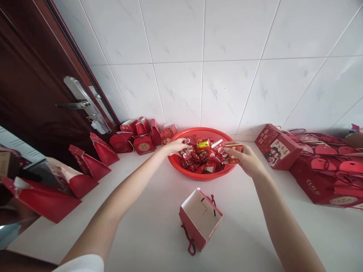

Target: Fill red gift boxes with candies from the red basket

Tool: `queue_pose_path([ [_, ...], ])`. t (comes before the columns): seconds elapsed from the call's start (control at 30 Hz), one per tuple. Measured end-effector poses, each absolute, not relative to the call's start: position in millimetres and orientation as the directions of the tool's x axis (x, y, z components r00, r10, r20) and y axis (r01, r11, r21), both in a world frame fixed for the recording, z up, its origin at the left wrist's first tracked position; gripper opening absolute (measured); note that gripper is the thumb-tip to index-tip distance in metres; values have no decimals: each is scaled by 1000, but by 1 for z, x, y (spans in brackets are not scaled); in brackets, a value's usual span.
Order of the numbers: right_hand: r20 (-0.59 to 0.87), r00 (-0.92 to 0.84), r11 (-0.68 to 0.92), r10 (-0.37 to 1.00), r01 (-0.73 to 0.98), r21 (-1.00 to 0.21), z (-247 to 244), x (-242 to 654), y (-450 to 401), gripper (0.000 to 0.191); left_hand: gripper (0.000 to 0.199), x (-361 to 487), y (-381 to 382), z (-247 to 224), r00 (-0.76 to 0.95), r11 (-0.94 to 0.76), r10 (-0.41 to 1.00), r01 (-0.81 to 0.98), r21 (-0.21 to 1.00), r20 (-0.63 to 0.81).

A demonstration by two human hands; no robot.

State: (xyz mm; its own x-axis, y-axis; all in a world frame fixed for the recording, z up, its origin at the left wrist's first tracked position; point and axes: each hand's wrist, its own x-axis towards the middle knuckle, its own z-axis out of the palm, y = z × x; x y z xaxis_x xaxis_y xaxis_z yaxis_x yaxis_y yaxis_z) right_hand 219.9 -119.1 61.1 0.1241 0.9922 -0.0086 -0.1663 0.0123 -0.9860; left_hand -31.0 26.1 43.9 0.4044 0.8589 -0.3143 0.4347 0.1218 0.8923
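A red plastic basket (200, 176) full of wrapped sweets (201, 156) stands near the tiled wall. At its left rim, my left hand (178, 146) has its fingers closed on a dark red wrapped sweet (185, 153). My right hand (246, 158) is over the right rim, thumb and fingers pinching red packets (234, 151) with gold patterns. Nearer to me, an open red box (195, 226) with a white inside and dark red cord handles stands on the white table; nothing shows inside it.
Small red boxes (144, 144) stand along the wall left of the basket. Open red boxes (45, 196) line the left edge. On the right are a picture box (279, 149) and stacked red boxes (326, 177). A brown door (36, 75) is at left.
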Motion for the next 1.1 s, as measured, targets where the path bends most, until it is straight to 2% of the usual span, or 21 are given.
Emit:
queue_pose_path([
  [0.17, -6, 119, 14, 993, -165, -986, 60, 221, -119, 54, 56, -32, 26, 43, 357, 148, 865, 488, 860, -352],
  [0.3, 8, 117, 28, 993, -166, -986, 59, 221, -119, 51, 65, -32, 25, 45, 390, 133, 839, 528, 839, -379],
  [0.47, -5, 112, 15, 994, -177, -984, 60, 221, -119, 50, 75, -36, 25, 50, 447, -37, 843, 604, 796, -300],
  [0.53, -2, 106, 16, 994, -177, -984, 59, 221, -119, 49, 72, -38, 25, 52, 463, -172, 854, 682, 711, -237],
  [0.67, 16, 105, 33, 994, -160, -987, 58, 223, -118, 48, 65, -39, 21, 55, 481, -402, 873, 802, 443, -79],
  [0.77, 18, 103, 33, 995, -148, -988, 57, 223, -118, 48, 47, -35, 14, 57, 510, -494, 860, 815, 304, 30],
  [0.8, 16, 101, 31, 995, -147, -989, 57, 223, -118, 48, 38, -32, 11, 57, 543, -521, 840, 801, 295, 7],
  [0.87, 14, 100, 29, 995, -150, -988, 57, 223, -118, 48, 20, -26, 6, 56, 627, -557, 764, 760, 335, -151],
  [0.97, 10, 105, 27, 994, -160, -987, 58, 222, -119, 50, 14, -16, 0, 48, 666, -568, 624, 746, 348, -409],
  [1.03, 7, 108, 25, 994, -165, -986, 58, 222, -119, 52, 14, -9, -2, 40, 643, -581, 620, 761, 287, -449],
  [1.1, 6, 108, 24, 994, -167, -986, 58, 222, -119, 52, 13, -5, -2, 32, 638, -591, 638, 765, 257, -431],
])
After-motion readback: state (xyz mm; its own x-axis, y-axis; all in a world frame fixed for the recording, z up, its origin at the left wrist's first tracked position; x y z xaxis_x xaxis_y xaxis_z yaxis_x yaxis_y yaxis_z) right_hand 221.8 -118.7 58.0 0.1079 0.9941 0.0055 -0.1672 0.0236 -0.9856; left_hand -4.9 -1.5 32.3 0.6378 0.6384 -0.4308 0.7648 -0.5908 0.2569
